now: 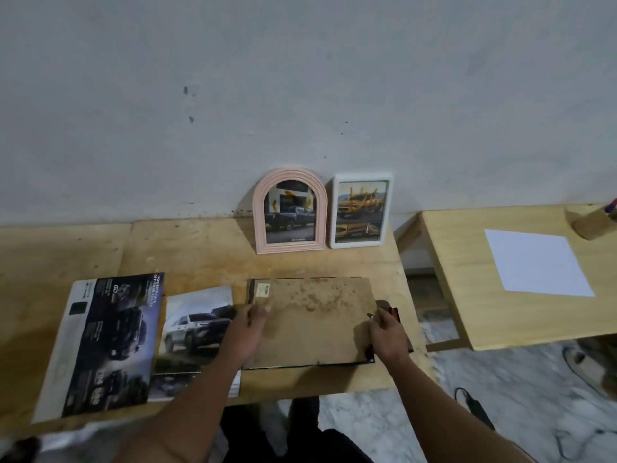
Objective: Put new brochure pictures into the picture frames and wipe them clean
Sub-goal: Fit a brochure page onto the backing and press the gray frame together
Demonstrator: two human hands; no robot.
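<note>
The wooden table (pixel 200 248) carries a face-down frame (pixel 310 324) at centre. At nine o'clock of it lie brochure pages (pixel 110 342). The left hand (pixel 245 329) presses its left edge, fingers spread; the right hand (pixel 389 332) pinches its right edge. At twelve o'clock stand a pink arched frame (pixel 289 210) and a white frame (pixel 361 210).

A face-down frame (pixel 310 320) lies on the table (pixel 200 248) before me, my hands at its left and right ends. Two brochures (pixel 103 342) lie left of it. Two standing frames (pixel 289 210) lean against the far wall (pixel 300 78).
</note>
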